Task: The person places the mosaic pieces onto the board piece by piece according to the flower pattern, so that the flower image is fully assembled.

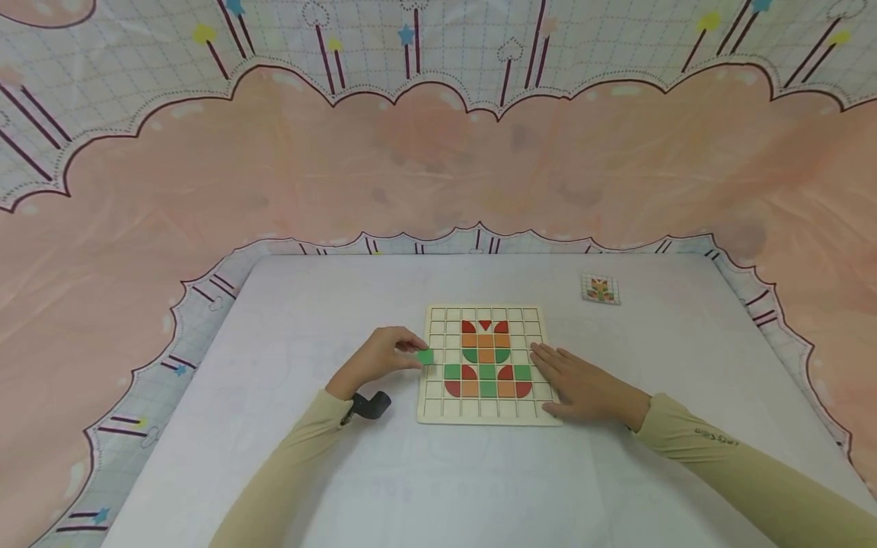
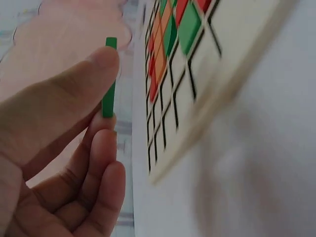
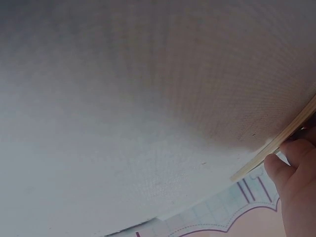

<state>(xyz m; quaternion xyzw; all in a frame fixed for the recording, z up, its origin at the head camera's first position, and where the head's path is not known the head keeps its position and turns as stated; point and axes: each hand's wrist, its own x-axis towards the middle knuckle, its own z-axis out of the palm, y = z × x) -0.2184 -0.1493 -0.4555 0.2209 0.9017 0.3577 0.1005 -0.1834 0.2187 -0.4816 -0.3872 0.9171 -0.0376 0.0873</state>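
Between thumb and fingertips my left hand (image 1: 381, 354) pinches a green square tile (image 1: 426, 357) at the left edge of a cream grid board (image 1: 438, 407). Seen from the left wrist, the green tile (image 2: 109, 79) is edge-on, apart from the board (image 2: 217, 106). Red, orange and green tiles (image 1: 486, 341) form a pattern in the board's middle, with a green column (image 1: 487, 372) and curved red pieces lower down. My right hand (image 1: 582, 384) rests with extended fingers on the board's right edge; the right wrist view shows its fingers (image 3: 291, 158) at the board's side (image 3: 266, 153).
A small pattern card (image 1: 600, 289) lies behind the board to the right. The white table (image 1: 308, 304) is bordered by a peach and white printed cloth (image 1: 438, 175). A black wrist-worn device (image 1: 371, 406) sits by the left cuff.
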